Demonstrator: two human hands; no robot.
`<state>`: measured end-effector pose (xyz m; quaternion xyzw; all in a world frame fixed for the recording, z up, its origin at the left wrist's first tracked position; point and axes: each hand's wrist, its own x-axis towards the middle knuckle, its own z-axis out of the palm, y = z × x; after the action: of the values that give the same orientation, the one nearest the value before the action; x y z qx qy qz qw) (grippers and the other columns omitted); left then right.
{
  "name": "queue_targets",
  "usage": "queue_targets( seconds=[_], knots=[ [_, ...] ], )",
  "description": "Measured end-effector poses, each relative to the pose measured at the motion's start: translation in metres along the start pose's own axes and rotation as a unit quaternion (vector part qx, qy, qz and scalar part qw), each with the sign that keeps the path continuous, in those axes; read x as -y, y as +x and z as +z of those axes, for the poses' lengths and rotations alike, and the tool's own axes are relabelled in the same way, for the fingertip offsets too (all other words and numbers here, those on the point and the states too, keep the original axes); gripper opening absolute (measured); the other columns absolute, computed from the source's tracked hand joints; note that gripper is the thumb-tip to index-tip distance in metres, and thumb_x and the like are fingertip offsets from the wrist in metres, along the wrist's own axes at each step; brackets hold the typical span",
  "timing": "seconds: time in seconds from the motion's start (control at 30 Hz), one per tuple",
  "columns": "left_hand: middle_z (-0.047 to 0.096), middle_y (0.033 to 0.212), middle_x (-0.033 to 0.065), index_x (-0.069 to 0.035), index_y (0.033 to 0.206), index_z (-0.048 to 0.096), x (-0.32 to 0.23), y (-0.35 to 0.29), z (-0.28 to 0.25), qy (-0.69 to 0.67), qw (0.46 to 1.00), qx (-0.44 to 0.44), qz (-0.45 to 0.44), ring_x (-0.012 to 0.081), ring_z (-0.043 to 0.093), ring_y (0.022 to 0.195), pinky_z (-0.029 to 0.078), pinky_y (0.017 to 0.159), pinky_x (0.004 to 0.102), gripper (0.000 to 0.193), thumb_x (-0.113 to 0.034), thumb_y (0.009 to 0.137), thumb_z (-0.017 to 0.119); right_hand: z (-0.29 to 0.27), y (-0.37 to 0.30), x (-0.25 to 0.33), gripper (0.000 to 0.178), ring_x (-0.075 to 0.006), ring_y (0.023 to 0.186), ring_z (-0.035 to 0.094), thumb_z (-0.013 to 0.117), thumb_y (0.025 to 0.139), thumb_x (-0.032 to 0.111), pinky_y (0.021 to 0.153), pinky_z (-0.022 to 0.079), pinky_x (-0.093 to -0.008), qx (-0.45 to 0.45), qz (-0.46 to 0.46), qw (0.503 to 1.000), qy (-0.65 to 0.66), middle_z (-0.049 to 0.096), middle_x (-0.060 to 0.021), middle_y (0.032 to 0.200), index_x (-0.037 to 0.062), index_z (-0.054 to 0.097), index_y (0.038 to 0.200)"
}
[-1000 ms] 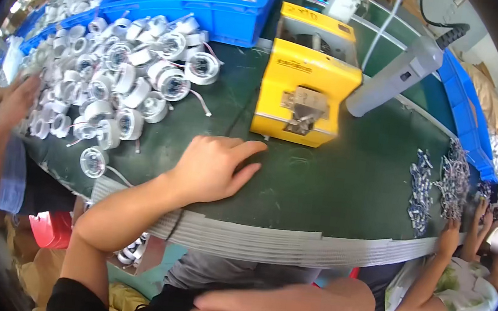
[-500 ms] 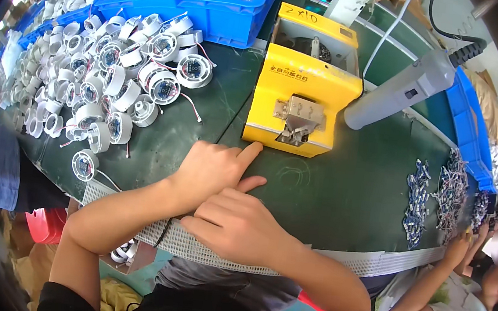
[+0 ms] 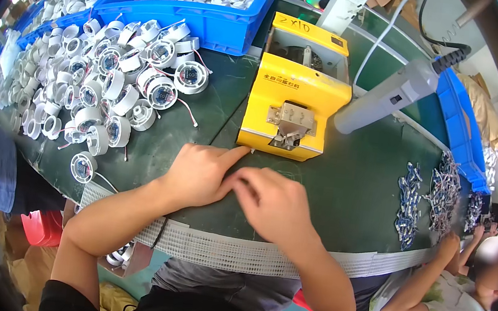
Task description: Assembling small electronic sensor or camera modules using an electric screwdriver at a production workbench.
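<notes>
- My right hand (image 3: 271, 207) is motion-blurred at the fingertips, so I cannot tell whether it pinches anything.
- My left hand (image 3: 201, 171) covers the green mat (image 3: 343, 191) beneath its palm.
- The blue bin (image 3: 216, 13) at upper left runs off the frame's top.
- The small metal parts (image 3: 425, 197) at right are too tiny to identify.
- A co-worker's hand (image 3: 451, 243) at lower right is partly out of view.
</notes>
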<state>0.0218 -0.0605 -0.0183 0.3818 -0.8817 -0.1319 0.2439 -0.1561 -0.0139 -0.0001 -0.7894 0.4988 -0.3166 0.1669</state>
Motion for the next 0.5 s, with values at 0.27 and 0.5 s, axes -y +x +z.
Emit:
queue_targets(
  seconds=[0.27, 0.5],
  knots=[
    [0.066, 0.072, 0.0103, -0.003, 0.109, 0.062, 0.0, 0.002, 0.003, 0.004, 1.0, 0.007, 0.0, 0.0283, 0.066, 0.063, 0.051, 0.055, 0.0401, 0.034, -0.024, 0.083, 0.067, -0.01, 0.008, -0.011, 0.045, -0.0387, 0.067, 0.065, 0.061, 0.087, 0.019, 0.067, 0.052, -0.0478, 0.118, 0.205, 0.972, 0.012, 0.065, -0.0173, 0.064, -0.0013, 0.057, 0.127],
    [0.067, 0.071, 0.0099, -0.005, 0.106, 0.063, 0.0, 0.005, -0.001, -0.007, 0.999, 0.033, -0.024, 0.0288, 0.066, 0.064, 0.051, 0.055, 0.041, 0.03, -0.024, 0.083, 0.067, -0.014, 0.013, -0.007, 0.05, -0.0397, 0.066, 0.064, 0.059, 0.087, 0.016, 0.069, 0.052, -0.0478, 0.179, 0.212, 0.96, 0.041, 0.065, -0.017, 0.065, -0.0021, 0.051, 0.133]
  ],
)
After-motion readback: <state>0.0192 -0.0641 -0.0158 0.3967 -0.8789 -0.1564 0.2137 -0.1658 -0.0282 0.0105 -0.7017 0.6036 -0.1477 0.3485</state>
